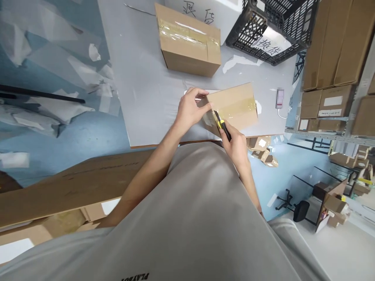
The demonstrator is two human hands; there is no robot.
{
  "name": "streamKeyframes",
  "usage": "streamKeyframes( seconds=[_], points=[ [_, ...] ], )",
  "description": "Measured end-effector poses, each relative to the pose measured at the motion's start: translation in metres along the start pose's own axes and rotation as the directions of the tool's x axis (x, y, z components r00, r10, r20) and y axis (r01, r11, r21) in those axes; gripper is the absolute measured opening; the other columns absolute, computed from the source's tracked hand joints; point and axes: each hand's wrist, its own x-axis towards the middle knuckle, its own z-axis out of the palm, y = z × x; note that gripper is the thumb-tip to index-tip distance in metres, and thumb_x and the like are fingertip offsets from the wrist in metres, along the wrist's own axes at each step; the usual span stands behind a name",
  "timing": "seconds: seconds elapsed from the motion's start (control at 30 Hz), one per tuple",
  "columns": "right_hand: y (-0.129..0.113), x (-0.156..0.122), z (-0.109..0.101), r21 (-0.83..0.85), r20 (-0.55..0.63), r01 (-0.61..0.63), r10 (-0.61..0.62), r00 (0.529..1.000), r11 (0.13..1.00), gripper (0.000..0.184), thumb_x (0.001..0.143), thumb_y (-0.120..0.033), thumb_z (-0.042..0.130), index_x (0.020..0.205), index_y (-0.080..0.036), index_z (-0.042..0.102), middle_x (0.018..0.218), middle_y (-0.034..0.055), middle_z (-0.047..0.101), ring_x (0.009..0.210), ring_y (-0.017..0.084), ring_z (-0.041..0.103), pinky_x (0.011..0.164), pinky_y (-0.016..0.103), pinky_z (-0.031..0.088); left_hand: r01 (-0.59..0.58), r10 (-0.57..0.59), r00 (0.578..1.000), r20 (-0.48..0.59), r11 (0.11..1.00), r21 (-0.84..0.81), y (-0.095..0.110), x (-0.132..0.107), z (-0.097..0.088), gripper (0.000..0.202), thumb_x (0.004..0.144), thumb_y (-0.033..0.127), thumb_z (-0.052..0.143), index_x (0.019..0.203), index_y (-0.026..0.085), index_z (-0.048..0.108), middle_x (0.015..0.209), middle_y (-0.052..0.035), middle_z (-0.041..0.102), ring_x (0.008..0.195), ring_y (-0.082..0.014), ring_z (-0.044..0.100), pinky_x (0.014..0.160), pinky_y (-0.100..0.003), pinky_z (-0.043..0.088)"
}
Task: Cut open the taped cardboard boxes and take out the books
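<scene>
A taped cardboard box (236, 101) lies on the grey-white table (146, 101), close to its front edge. My left hand (191, 107) grips the left end of this box, thumb and fingers closed over its upper edge. In my right hand (236, 144) is a black and yellow utility knife (222, 125). Its dark blade points up and left, at the box's taped left edge near my left thumb. Whether the blade has gone into the tape I cannot tell.
Behind stands another taped cardboard box (190, 41), beside a white container (205, 11) and a black plastic crate (272, 31) with a paper label. A phone-like device (280, 98) with a cable lies at the right. Shelves with cartons (334, 101) stand further right; paper scraps (88, 74) litter the left floor.
</scene>
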Motion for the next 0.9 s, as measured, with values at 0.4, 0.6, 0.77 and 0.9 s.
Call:
streamKeyframes(
  seconds=[0.4, 0.6, 0.77, 0.9],
  points=[
    [-0.010, 0.000, 0.007, -0.044, 0.035, -0.056, 0.058, 0.998, 0.997, 0.038, 0.119, -0.036, 0.043, 0.143, -0.024, 0.070, 0.115, 0.0123, 0.083, 0.108, 0.029, 0.079, 0.096, 0.036, 0.056, -0.024, 0.024, 1.000, 0.010, 0.999, -0.044, -0.001, -0.001, 0.000, 0.030, 0.089, 0.033, 0.087, 0.115, 0.028, 0.072, 0.128, -0.0063, 0.077, 0.122, -0.0277, 0.075, 0.110, -0.047, 0.065],
    [-0.017, -0.002, 0.008, -0.093, 0.029, -0.082, 0.085, 0.996, 0.992, 0.039, 0.120, -0.033, 0.043, 0.146, -0.022, 0.069, 0.118, 0.0137, 0.083, 0.113, 0.031, 0.079, 0.095, 0.035, 0.055, -0.009, 0.010, 1.000, 0.022, 0.998, -0.066, 0.001, -0.001, 0.000, 0.029, 0.090, 0.032, 0.087, 0.115, 0.029, 0.072, 0.129, -0.0060, 0.076, 0.123, -0.0276, 0.075, 0.110, -0.048, 0.065],
    [-0.031, 0.005, 0.007, -0.219, 0.070, -0.146, 0.165, 0.984, 0.965, 0.045, 0.119, -0.029, 0.039, 0.154, -0.019, 0.065, 0.124, 0.0173, 0.083, 0.107, 0.032, 0.080, 0.094, 0.037, 0.056, -0.011, 0.012, 1.000, 0.005, 0.997, -0.077, 0.000, -0.004, 0.001, 0.030, 0.091, 0.035, 0.088, 0.117, 0.032, 0.073, 0.130, -0.0049, 0.076, 0.124, -0.0276, 0.074, 0.112, -0.047, 0.065],
    [-0.042, 0.016, 0.002, -0.311, 0.116, -0.146, 0.190, 0.975, 0.939, 0.047, 0.118, -0.027, 0.038, 0.158, -0.017, 0.062, 0.125, 0.0189, 0.083, 0.107, 0.034, 0.080, 0.095, 0.040, 0.058, -0.009, 0.007, 1.000, -0.016, 0.997, -0.072, -0.001, -0.008, 0.003, 0.031, 0.094, 0.042, 0.086, 0.121, 0.034, 0.074, 0.129, -0.0046, 0.077, 0.125, -0.0292, 0.074, 0.110, -0.049, 0.066]
  ],
)
